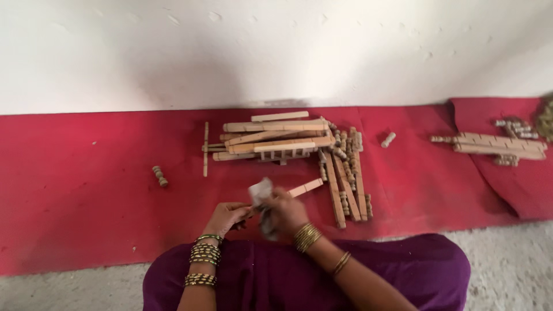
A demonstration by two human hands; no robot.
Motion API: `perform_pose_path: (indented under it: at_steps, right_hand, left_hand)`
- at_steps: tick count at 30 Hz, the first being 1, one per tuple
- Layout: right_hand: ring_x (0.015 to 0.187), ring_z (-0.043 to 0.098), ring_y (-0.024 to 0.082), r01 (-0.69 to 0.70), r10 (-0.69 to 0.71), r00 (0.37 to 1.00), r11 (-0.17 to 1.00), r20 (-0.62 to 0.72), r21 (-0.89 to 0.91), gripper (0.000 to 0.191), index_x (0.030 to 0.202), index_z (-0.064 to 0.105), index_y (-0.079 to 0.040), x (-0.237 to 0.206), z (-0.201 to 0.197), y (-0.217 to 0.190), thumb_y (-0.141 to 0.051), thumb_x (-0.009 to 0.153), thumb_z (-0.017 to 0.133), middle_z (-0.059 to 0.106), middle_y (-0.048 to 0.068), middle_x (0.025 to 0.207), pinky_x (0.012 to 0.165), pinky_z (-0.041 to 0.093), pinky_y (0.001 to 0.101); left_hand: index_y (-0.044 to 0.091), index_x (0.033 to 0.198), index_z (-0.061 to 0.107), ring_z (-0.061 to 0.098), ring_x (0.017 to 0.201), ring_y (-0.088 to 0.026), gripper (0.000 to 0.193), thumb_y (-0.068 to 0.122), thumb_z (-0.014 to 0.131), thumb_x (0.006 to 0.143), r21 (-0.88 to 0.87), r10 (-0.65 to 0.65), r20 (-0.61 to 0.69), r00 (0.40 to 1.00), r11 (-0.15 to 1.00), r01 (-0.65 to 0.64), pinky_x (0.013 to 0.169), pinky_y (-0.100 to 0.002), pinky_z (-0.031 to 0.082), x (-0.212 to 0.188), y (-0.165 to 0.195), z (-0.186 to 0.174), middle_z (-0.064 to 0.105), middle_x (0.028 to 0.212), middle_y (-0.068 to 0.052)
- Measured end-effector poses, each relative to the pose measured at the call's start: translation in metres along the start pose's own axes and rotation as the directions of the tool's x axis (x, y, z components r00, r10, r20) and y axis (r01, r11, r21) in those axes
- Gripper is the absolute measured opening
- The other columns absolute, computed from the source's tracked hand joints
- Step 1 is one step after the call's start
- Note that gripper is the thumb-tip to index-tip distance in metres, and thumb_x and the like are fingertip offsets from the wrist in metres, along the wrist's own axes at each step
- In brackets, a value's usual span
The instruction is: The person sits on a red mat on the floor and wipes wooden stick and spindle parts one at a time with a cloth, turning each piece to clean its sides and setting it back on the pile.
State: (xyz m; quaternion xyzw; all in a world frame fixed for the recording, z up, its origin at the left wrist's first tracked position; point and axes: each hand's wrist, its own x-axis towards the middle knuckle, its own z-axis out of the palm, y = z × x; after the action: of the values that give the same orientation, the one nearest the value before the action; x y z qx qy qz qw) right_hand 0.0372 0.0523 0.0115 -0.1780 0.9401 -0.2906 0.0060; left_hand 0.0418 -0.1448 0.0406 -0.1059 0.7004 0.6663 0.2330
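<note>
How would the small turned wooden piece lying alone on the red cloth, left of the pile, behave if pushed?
The turned wooden piece looks round and ribbed, so it would probably roll sideways. The red cloth may slow it. It seems small, rigid and likely light.

Bare matt wood slats (pixel 276 135); red cloth mat (pixel 86 190), matt; grey crumpled cloth (pixel 262 196); rough wall (pixel 230 46).

The grey cloth (pixel 262 198) is blurred, and the wooden strip (pixel 304 188) is partly hidden by the right hand (pixel 286 212).
</note>
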Motion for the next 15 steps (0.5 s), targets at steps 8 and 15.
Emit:
perform_pose_path:
  at_steps: [8,15]
  right_hand:
    - [0.092,0.069,0.017,-0.154,0.154,0.988,0.988,-0.014,0.019,0.026,0.103,0.071,-0.022,0.004,0.002,0.033,-0.014,0.079,0.072,0.066,-0.003,0.112,0.075,0.063,0.0312]
    - [0.089,0.065,0.020,-0.438,0.416,0.890,0.893,-0.186,-0.099,0.037,0.108,0.071,-0.018,0.021,-0.021,0.083,0.001,0.076,0.064,0.062,0.005,0.119,0.069,0.060,0.0356]
  left_hand:
    - [-0.002,0.109,0.071,0.070,0.063,-0.015,0.026,0.013,0.068,0.088,-0.082,0.043,-0.050,0.998,0.996,-0.047,0.058,-0.028,0.061,-0.001,0.004,0.004,0.074,0.082,-0.013]
    - [-0.002,0.107,0.073,0.070,0.062,-0.018,0.025,0.011,0.065,0.088,-0.060,0.027,-0.169,0.985,0.997,-0.038,0.060,-0.030,0.062,0.005,0.004,0.015,0.074,0.081,-0.014]
